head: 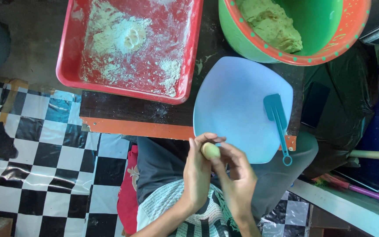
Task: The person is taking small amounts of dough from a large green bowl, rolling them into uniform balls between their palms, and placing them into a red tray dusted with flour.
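Both hands, left hand (197, 169) and right hand (237, 175), cup a small dough ball (210, 150) in a closed grip; it looks soft, light, best held gently around its sides.

No packages, labels, signs, screens

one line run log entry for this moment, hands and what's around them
left hand: cups dough ball | right hand: fingers on ball | nearby: blue plate, teal spatula, floured red tray, green basin

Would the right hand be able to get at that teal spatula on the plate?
Probably yes. The spatula lies uncovered on the plate, close to the right hand, with nothing between; but both hands hold a dough ball.
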